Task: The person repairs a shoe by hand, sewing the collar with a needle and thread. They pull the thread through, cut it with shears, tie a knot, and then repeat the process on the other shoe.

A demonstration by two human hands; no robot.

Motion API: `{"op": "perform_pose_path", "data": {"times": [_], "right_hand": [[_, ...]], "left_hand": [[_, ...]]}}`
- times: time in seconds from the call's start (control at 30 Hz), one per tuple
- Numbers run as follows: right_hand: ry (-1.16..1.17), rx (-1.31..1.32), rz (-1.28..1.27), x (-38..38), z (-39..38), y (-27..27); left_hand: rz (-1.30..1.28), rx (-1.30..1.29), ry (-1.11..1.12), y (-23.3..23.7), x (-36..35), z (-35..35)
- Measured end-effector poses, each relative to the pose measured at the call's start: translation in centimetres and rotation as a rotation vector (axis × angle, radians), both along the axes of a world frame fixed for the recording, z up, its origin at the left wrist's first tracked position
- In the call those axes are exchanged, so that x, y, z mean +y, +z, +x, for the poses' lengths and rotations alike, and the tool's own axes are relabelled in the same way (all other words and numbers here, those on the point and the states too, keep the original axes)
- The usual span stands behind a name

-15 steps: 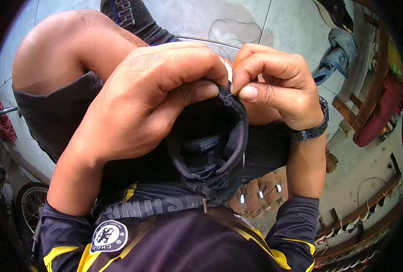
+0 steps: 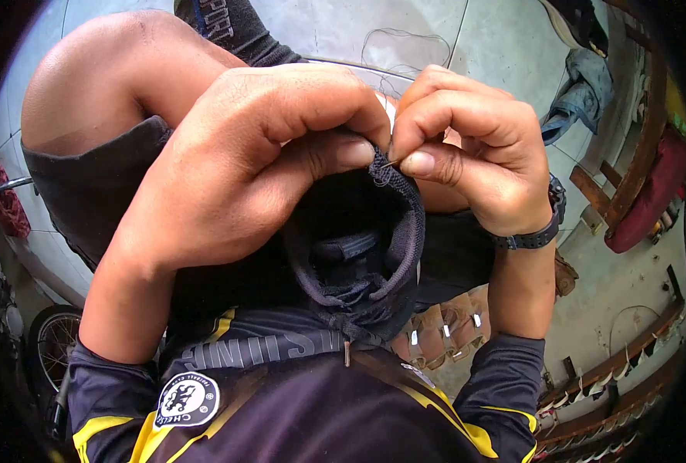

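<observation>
A black shoe (image 2: 409, 239) rests in my lap, its opening facing up and its laced side toward my body. My left hand (image 2: 242, 162) is closed, thumb and fingers pinching the far edge of the shoe's collar. Just right of that pinch, my right hand (image 2: 478, 147) grips a thin needle (image 2: 390, 163) between thumb and forefinger, its tip at the collar edge. Dark thread (image 2: 383, 177) lies in loose stitches and loops on the rim there. More thread (image 2: 404, 48) trails in curls over the floor beyond my hands. My fingers partly hide the needle.
My bent bare knee (image 2: 88, 77) is at the left. A blue cloth (image 2: 582, 96) lies on the tiles at upper right, near a wooden frame (image 2: 642, 147) with a dark red cushion (image 2: 652, 193). Brown pieces with white tags (image 2: 445, 332) lie below my right forearm. A wheel (image 2: 53, 339) stands lower left.
My right hand has shifted very slightly, and the needle now shows at a flatter angle against the collar. My left hand keeps its pinch on the shoe.
</observation>
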State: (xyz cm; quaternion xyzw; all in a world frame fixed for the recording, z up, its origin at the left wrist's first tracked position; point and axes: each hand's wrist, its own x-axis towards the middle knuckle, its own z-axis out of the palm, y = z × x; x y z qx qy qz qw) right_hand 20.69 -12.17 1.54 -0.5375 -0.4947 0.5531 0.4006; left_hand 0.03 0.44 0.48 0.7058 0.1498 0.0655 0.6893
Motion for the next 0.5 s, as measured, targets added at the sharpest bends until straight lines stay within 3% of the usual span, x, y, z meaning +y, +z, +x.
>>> {"op": "perform_pose_path", "data": {"times": [0.5], "right_hand": [[-0.049, -0.314, 0.254, 0.1, -1.1, 1.2]], "left_hand": [[-0.103, 0.076, 0.047, 0.0, -0.3, 0.2]]}}
